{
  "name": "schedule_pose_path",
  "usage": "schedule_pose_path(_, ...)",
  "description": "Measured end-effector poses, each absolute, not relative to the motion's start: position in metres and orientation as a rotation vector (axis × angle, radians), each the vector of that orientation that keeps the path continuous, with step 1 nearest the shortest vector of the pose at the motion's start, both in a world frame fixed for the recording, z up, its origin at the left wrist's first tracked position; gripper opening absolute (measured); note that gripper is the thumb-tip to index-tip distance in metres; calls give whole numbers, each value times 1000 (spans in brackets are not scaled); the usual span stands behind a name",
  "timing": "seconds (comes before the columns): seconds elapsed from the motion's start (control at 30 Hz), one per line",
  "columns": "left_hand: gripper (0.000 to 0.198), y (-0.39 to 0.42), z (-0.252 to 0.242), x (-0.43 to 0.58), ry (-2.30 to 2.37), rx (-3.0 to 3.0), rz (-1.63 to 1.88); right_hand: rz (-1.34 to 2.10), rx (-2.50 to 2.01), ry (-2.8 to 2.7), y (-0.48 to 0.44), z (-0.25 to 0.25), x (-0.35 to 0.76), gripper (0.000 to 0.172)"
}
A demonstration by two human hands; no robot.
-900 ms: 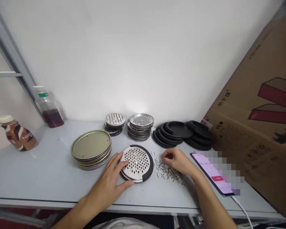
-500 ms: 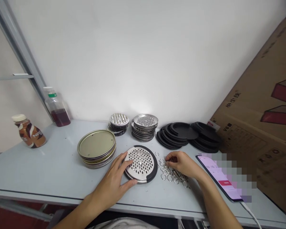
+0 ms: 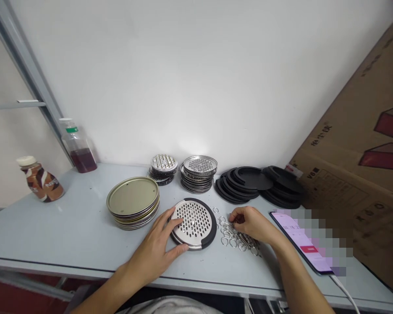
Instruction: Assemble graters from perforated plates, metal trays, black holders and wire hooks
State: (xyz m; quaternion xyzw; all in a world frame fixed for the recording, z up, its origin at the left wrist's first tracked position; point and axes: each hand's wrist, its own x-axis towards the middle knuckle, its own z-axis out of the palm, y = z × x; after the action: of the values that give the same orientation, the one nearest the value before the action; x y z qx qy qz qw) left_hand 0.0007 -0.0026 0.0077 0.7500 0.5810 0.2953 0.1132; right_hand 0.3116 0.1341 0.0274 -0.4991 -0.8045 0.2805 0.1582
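My left hand (image 3: 155, 246) grips the left edge of a round perforated steel grater disc (image 3: 193, 221), which has a black rim and lies flat on the table. Fingers rest on top of the disc, and the thumb reaches along its near side. To its right is a loose scatter of small metal split rings (image 3: 237, 240). My right hand (image 3: 252, 224) hangs over them with fingertips drawn together among the rings. Whether those fingers hold a ring is hidden.
On the grey table (image 3: 52, 226) stand a stack of gold-toned round tin lids (image 3: 132, 198), stacks of steel discs (image 3: 163, 163) (image 3: 199, 166) and black rubber rings (image 3: 239, 185) (image 3: 281, 185). A phone (image 3: 298, 240) lies right, bottles (image 3: 41, 181) (image 3: 78, 148) left, a cardboard box (image 3: 356, 174) beyond.
The whole view has shifted slightly as my head moved. My right hand has moved a little over the rings, and my left hand stays on the disc.
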Motion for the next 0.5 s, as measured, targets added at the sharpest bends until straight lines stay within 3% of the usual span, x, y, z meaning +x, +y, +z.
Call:
schedule_pose_path(0.2,50,-2,5,1,1709,2177,872,1006,-1263,-2101,125,47,300,18)
schedule_pose_path(0.5,42,16,27,8,1468,2233,1146,872,-883,-2200,106,69,198,23)
